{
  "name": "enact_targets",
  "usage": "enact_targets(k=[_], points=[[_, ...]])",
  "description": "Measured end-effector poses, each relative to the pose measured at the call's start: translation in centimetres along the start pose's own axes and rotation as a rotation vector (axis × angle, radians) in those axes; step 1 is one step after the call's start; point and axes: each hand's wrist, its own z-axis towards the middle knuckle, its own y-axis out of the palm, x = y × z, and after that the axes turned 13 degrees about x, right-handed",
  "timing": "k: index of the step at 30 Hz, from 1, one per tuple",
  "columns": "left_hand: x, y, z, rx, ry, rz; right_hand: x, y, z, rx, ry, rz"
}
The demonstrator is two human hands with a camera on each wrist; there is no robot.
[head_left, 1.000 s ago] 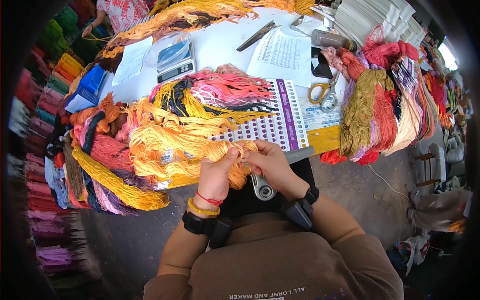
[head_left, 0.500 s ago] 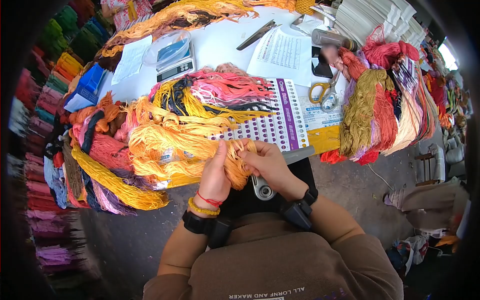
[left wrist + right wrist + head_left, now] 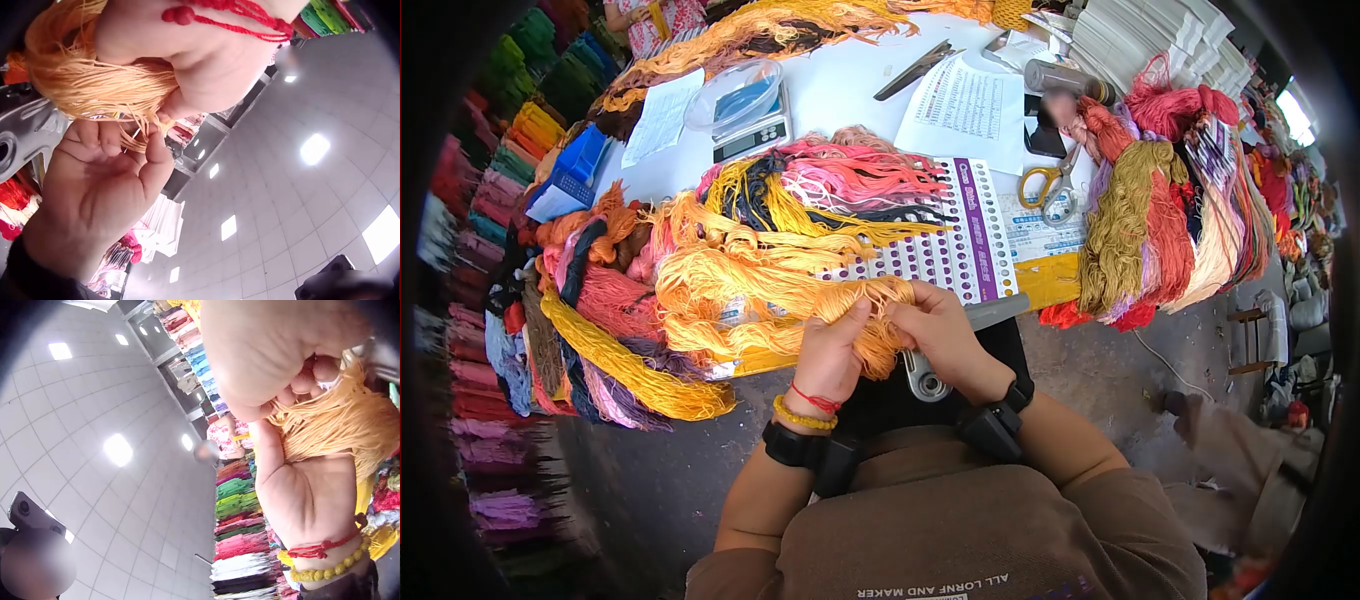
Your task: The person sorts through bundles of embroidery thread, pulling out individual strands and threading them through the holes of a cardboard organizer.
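Note:
A long skein of light orange thread [image 3: 740, 265] lies across the front of the table, its near end gathered up at the edge. My left hand [image 3: 830, 355], with a red cord and yellow beads at its wrist, grips that end, thumb bent over the strands. Close beside it my right hand [image 3: 948, 335] pinches a few strands between thumb and fingers. In the left wrist view the thread bundle [image 3: 112, 84] hangs below the left palm, with thin strands running to the right fingertips [image 3: 159, 147]. The right wrist view shows the thread [image 3: 331, 425] spread across the left palm [image 3: 312, 494].
A card with rows of purple-ringed holes [image 3: 968, 225] lies beyond my hands, bearing pink, black and yellow threads [image 3: 830, 190]. Farther off are a scale [image 3: 752, 140], printed sheets [image 3: 965, 105] and scissors [image 3: 1050, 185]. Coloured skeins [image 3: 1135, 235] hang at right; a metal bracket [image 3: 927, 380] sits below my right hand.
My left thumb was raised straight half a second ago and now bends down onto the thread. Both hands stay in nearly the same place. A person at the right has moved nearer.

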Motion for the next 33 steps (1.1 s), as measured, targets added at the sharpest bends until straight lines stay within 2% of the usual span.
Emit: enact_targets(k=[2, 5, 6, 8, 11, 15, 17, 18, 20, 21, 23, 24, 25, 27, 28, 30, 31, 32, 33], points=[[-0.2, -0.7, 0.3, 0.042, 0.003, -0.038, 0.0, -0.6, 0.4, -0.13, 0.184, 0.206], [0.4, -0.4, 0.2, -0.027, -0.037, -0.065, -0.7, -0.4, 0.4, -0.143, 0.284, 0.268], [0.4, -0.2, 0.1, -0.027, -0.038, -0.067, -0.5, -0.4, 0.5, -0.142, 0.284, 0.267], [0.1, 0.4, 0.0, 0.055, 0.129, 0.047, -0.1, -0.5, 0.8, -0.159, 0.131, 0.033], [-0.4, 0.0, 0.4, 0.132, 0.203, 0.132, -0.4, 0.0, 0.6, -0.126, 0.085, -0.07], [-0.1, -0.3, 0.9, 0.143, 0.154, 0.06, -0.2, 0.1, 1.0, -0.059, 0.088, -0.039], [-0.2, -0.9, 1.3, 0.097, 0.103, 0.012, 0.6, -0.6, 1.6, -0.088, 0.229, 0.121], [0.0, -0.9, 1.3, 0.095, 0.101, 0.011, 0.4, -0.7, 1.7, -0.084, 0.229, 0.119], [0.7, -0.5, 1.2, 0.162, -0.069, -0.155, -0.4, -1.1, 1.9, -0.25, 0.465, 0.585], [0.8, -0.7, 1.4, 0.148, -0.077, -0.159, -0.9, -1.3, 2.1, -0.238, 0.455, 0.579], [1.2, -1.8, 1.8, -0.076, -0.137, -0.434, -2.2, -1.6, 2.7, -0.372, 0.328, 0.287], [1.8, -2.4, 2.1, -0.074, -0.178, -0.523, -3.8, -1.4, 2.7, -0.238, 0.03, -0.198], [2.8, -3.1, 2.4, -0.07, -0.22, -0.61, -4.4, -1.9, 3.4, -0.218, 0.023, -0.206], [4.5, -5.2, 2.9, -0.115, -0.116, -0.611, -5.5, -3.2, 4.8, 0.095, -0.949, -0.869], [5.1, -6.0, 3.2, -0.101, -0.105, -0.623, -5.5, -3.2, 5.8, 0.135, -0.951, -0.683], [5.7, -7.6, 4.4, -0.091, -0.071, -0.606, -5.4, -2.2, 6.3, 0.001, -0.479, -0.185], [5.5, -8.4, 5.4, -0.1, -0.046, -0.582, -7.0, -1.0, 5.3, -0.05, -0.24, 0.093], [5.6, -9.0, 6.1, -0.066, -0.026, -0.621, -7.1, -0.3, 5.5, -0.15, -0.099, 0.479], [6.1, -11.7, 7.5, -0.077, 0.036, -0.586, -7.1, -0.3, 6.2, -0.22, 0.038, 0.806]])
